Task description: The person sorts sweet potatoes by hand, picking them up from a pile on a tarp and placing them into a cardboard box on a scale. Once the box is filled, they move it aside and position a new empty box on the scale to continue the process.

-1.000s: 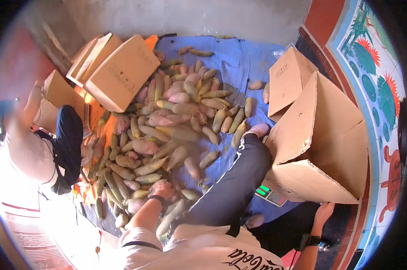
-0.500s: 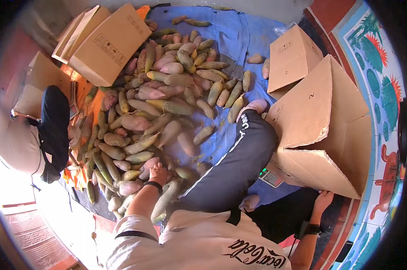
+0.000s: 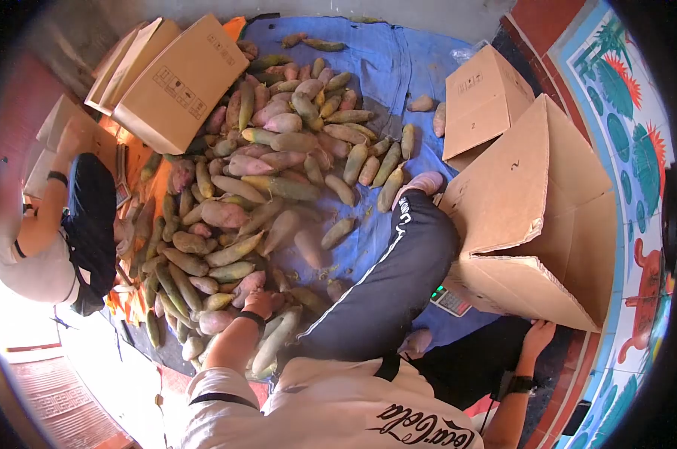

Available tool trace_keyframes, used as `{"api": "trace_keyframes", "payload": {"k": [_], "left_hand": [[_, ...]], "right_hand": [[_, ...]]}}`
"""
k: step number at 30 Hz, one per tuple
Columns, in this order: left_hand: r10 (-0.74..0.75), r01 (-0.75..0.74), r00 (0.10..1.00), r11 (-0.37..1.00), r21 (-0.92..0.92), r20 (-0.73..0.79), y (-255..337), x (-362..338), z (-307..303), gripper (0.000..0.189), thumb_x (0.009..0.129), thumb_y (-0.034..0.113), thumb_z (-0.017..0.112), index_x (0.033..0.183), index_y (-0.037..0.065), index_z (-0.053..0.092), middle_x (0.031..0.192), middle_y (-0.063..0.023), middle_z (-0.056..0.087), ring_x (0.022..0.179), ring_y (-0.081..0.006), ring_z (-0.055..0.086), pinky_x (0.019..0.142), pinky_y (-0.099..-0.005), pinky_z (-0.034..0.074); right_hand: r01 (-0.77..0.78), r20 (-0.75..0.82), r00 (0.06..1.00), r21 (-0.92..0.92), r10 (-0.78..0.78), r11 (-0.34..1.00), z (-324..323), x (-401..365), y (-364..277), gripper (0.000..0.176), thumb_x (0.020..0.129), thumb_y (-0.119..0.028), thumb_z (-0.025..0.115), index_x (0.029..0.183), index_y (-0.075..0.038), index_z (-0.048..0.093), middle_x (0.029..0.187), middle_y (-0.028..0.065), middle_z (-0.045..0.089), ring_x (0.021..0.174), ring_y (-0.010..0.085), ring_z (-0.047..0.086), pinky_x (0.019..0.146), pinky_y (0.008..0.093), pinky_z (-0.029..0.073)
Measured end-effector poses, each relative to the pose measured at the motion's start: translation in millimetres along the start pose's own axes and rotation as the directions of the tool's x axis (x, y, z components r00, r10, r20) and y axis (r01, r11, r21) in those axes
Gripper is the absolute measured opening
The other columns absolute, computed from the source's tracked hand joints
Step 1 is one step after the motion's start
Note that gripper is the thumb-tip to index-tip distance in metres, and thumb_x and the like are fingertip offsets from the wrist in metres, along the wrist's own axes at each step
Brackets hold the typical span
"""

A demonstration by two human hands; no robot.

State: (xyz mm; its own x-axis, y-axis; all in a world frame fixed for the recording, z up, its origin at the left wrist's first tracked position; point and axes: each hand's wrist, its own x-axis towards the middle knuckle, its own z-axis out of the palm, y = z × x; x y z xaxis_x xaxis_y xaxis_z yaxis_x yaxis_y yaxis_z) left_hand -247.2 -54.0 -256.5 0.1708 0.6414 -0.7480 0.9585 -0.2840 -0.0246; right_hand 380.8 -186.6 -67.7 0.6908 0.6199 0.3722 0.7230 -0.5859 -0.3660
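My left hand (image 3: 260, 304) is at the near edge of a large pile of long green and pink root vegetables that look like radishes (image 3: 282, 187). Its fingers are curled round a pinkish radish (image 3: 276, 301), partly hidden by the hand. Just beyond the knuckles lies another pink radish (image 3: 250, 283). On the right, my right hand (image 3: 538, 335) grips the lower edge of a big open cardboard box (image 3: 503, 179), which leans on its side with its flaps spread. My bent leg lies between the pile and this box.
Blue sheeting (image 3: 383, 60) lies under the pile. Beside my leg sits a scale with a lit green display (image 3: 449, 301). A smaller carton (image 3: 484, 101) stands behind the big box. Upper left are more cartons (image 3: 181, 86). Another person (image 3: 35, 254) crouches at the left.
My left hand has moved slightly down and its fingers have closed round a radish. My right hand stays at the box. The other person's arm has come into view, bent over the knee.
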Motion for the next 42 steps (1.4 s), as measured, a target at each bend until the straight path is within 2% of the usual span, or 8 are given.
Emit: {"api": "trace_keyframes", "payload": {"k": [2,6,11,14,16,33,39,42], "left_hand": [[-0.147,0.164,0.981,0.977,-0.139,0.129,-1.8,9.0,4.2,0.034,0.09,0.026,0.042,0.118,0.012,0.054,0.128,-0.0127,0.048,0.111,-0.031,0.052,0.09,-0.0386,0.044],[-0.053,0.079,0.987,0.983,-0.166,0.154,-4.4,-2.0,-13.8,0.035,0.088,0.023,0.046,0.119,0.009,0.053,0.12,-0.0146,0.054,0.107,-0.0294,0.055,0.09,-0.0374,0.044],[-0.005,-0.09,0.922,0.97,-0.226,-0.387,-30.3,-1.9,-21.6,0.033,0.074,0.021,0.061,0.103,0.006,0.058,0.092,-0.0154,0.064,0.096,-0.0326,0.059,0.081,-0.0399,0.048],[-0.24,0.142,0.945,0.912,-0.385,-0.221,-23.2,-13.8,-91.6,0.035,0.07,0.021,0.065,0.101,0.006,0.057,0.097,-0.0163,0.062,0.096,-0.0333,0.058,0.079,-0.0409,0.048],[-0.175,0.095,0.967,0.923,-0.373,-0.186,-28.3,-16.2,-116.3,0.04,0.067,0.022,0.068,0.102,0.006,0.055,0.102,-0.0166,0.06,0.098,-0.033,0.057,0.08,-0.0407,0.047],[-0.343,-0.089,0.689,0.835,-0.544,-0.639,-47.3,-23.3,-141.5,0.055,0.063,0.028,0.075,0.104,0.001,0.052,0.101,-0.0206,0.058,0.098,-0.0364,0.055,0.081,-0.0429,0.045],[-0.42,0.121,0.836,0.768,-0.629,-0.353,-27.5,0.0,-117.0,0.047,0.068,0.024,0.072,0.104,0.001,0.052,0.1,-0.0197,0.059,0.095,-0.0361,0.056,0.08,-0.0433,0.046],[-0.498,0.191,0.804,0.736,-0.65,-0.327,-27.9,19.1,-77.9,0.05,0.069,0.021,0.072,0.109,0.002,0.049,0.097,-0.0219,0.06,0.093,-0.0376,0.057,0.079,-0.0429,0.047]], "right_hand": [[0.049,-0.036,0.998,-0.015,-0.05,0.999,0.2,-2.3,-1.2,0.011,0.083,-0.004,0.043,0.081,0.004,0.05,0.066,0.0146,0.052,0.062,0.0293,0.052,0.062,0.0385,0.041],[0.089,-0.071,0.993,-0.046,-0.092,0.995,0.8,-2.0,-6.2,0.011,0.082,-0.004,0.044,0.08,0.005,0.05,0.069,0.0167,0.053,0.065,0.032,0.052,0.063,0.04,0.04],[0.068,0.016,0.998,-0.026,-0.067,0.997,5.4,-1.9,15.4,0.013,0.082,-0.004,0.044,0.085,0.007,0.051,0.075,0.0198,0.054,0.068,0.0346,0.053,0.065,0.0408,0.041],[0.073,-0.056,0.995,-0.089,-0.078,0.993,6.0,-0.4,10.9,0.015,0.082,-0.004,0.045,0.089,0.008,0.051,0.077,0.0212,0.054,0.069,0.0351,0.054,0.066,0.0407,0.042],[-0.023,-0.018,1.0,0.041,0.024,0.999,0.2,-3.6,-8.8,0.015,0.082,-0.003,0.045,0.09,0.008,0.051,0.077,0.0219,0.054,0.07,0.0352,0.054,0.066,0.0404,0.042],[0.04,-0.069,0.997,0.018,-0.039,0.999,9.7,-4.1,9.5,0.014,0.081,-0.002,0.046,0.089,0.008,0.051,0.078,0.0215,0.055,0.067,0.0325,0.056,0.064,0.0388,0.043],[-0.035,-0.014,0.999,0.006,0.035,0.999,7.3,-4.3,9.0,0.017,0.081,-0.002,0.045,0.093,0.008,0.052,0.083,0.0229,0.055,0.074,0.0355,0.056,0.069,0.041,0.043],[-0.079,0.002,0.997,0.047,0.079,0.996,2.8,-5.0,3.5,0.02,0.08,-0.001,0.045,0.096,0.008,0.052,0.088,0.0242,0.055,0.079,0.0378,0.055,0.073,0.0429,0.043]]}}
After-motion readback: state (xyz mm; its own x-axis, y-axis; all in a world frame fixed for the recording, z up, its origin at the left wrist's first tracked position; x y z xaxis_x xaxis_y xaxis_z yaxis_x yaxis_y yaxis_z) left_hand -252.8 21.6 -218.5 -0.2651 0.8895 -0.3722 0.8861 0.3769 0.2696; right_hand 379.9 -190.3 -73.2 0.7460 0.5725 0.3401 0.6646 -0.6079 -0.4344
